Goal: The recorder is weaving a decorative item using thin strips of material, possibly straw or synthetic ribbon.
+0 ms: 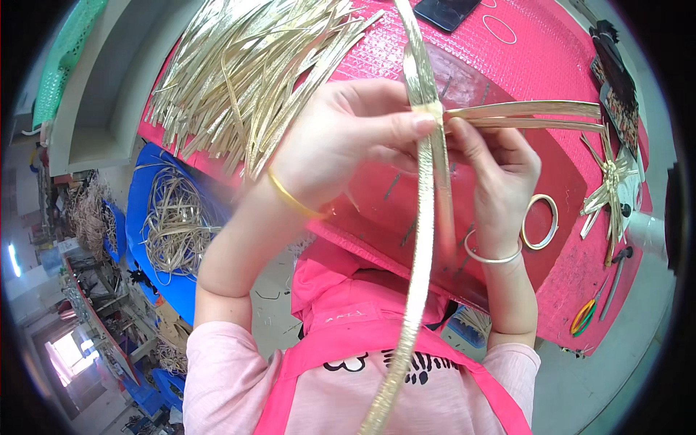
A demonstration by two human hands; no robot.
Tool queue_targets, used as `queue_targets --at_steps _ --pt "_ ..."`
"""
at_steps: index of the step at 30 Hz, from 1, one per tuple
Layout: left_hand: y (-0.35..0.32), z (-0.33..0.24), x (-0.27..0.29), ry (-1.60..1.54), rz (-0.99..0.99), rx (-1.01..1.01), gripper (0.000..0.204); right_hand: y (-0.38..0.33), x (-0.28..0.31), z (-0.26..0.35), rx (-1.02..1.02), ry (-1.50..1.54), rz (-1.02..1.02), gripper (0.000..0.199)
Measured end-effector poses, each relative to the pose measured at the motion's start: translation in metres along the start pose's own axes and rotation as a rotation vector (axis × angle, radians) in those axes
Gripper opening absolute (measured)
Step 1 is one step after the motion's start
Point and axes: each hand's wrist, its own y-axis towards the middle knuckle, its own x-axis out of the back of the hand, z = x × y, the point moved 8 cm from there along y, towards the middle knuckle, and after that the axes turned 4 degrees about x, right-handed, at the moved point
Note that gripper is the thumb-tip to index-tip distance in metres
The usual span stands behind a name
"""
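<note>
Flat metallic-gold strips [420, 268] cross each other in front of my chest, above the table. My left hand [344, 134] pinches the crossing between thumb and fingers; its fingertips are partly hidden behind the strips. My right hand [500, 159] is closed at the right side of the same crossing, thumb and forefinger on the strips. Two strip ends stick out to the right over my right hand. One long strip runs up past the top edge and down over my pink apron [341, 297]. A shorter hanging end is blurred.
A heap of gold strips [254, 72] covers the pink table's far left. A dark red mat [362, 232] lies under my hands. Around it are a phone [444, 11], a tape roll [554, 226], scissors [584, 317] and a knotted gold piece [610, 174]. Strips fill a blue bin [138, 210].
</note>
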Motion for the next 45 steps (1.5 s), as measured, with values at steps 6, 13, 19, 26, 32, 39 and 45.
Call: queue_targets --at_steps 6,13,19,26,32,39,45 --pt "-0.002 0.01 -0.005 0.128 -0.159 -0.153 0.013 -0.016 0.009 -0.009 -0.146 0.143 -0.002 0.014" --pt "-0.006 0.014 -0.011 0.126 -0.168 -0.212 0.013 -0.023 0.015 0.002 -0.097 0.048 0.015 0.013" --pt "-0.017 0.009 -0.019 0.297 -0.163 -0.406 0.013 -0.024 0.015 0.016 -0.003 -0.193 0.069 0.014" --pt "-0.058 -0.043 -0.07 1.413 -0.212 -1.373 0.011 -0.012 -0.002 -0.003 -0.414 0.445 0.299 0.021" --pt "-0.019 -0.005 -0.025 0.315 -0.088 -0.261 0.017 -0.009 0.0 0.003 -0.215 0.215 0.201 0.018" --pt "-0.026 -0.029 -0.041 1.158 -0.226 -0.774 0.014 0.006 0.002 0.02 -0.137 -0.484 0.383 0.02" --pt "-0.028 -0.037 -0.042 1.122 -0.305 -0.836 0.008 0.005 -0.002 -0.015 -0.442 0.194 0.382 0.016"
